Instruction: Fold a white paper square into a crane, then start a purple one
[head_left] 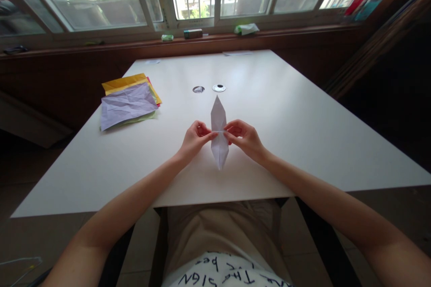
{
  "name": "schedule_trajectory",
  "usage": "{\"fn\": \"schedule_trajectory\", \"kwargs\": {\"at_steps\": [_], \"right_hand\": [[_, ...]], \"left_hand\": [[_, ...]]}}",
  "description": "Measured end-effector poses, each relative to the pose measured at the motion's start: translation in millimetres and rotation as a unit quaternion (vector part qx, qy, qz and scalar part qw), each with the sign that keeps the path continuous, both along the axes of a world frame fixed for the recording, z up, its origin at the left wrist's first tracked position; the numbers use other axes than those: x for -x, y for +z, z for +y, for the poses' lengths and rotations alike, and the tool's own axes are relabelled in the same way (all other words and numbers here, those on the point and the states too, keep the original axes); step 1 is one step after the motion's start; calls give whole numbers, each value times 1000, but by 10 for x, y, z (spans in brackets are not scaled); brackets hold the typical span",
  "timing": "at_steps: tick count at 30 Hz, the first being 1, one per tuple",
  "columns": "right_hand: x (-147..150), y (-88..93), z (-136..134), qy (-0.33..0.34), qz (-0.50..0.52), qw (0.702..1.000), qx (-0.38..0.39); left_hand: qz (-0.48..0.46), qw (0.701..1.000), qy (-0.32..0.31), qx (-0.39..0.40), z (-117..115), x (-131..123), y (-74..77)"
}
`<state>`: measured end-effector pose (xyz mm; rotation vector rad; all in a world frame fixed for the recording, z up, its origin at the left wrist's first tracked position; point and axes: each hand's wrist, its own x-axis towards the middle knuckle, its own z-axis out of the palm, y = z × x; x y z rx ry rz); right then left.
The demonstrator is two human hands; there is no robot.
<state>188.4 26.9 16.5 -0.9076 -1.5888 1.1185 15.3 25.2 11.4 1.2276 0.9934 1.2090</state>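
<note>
A pale folded sheet of paper [219, 154], long and narrow with a point at each end, is held above the near half of the white table [296, 143]. My left hand [198, 136] pinches its left edge at mid-length, thumb on the near face. On the opposite edge my right hand [245, 136] grips the paper the same way, its thumb close to the left one. A crease runs across the paper between the two thumbs. Some fingertips are hidden behind the sheet.
Creased coloured sheets [129, 103], lilac on top of yellow and green, lie at the table's left edge. Beyond the paper are two round discs or holes [198, 89]. A tissue pack [246, 29] and a small box [193, 33] rest on the windowsill.
</note>
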Motion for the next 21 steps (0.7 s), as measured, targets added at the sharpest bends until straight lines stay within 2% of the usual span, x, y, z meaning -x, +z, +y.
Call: {"fn": "schedule_trajectory", "kwargs": {"at_steps": [7, 16, 21], "right_hand": [[-9, -7, -3, -4, -12, 999, -30], [-8, 4, -30, -37, -52, 995, -79], [-3, 23, -58, -67, -74, 988, -115]], "left_hand": [[41, 995, 52, -68, -34, -39, 57], [77, 987, 62, -126, -64, -32, 77], [78, 985, 78, -132, -96, -45, 108]]}}
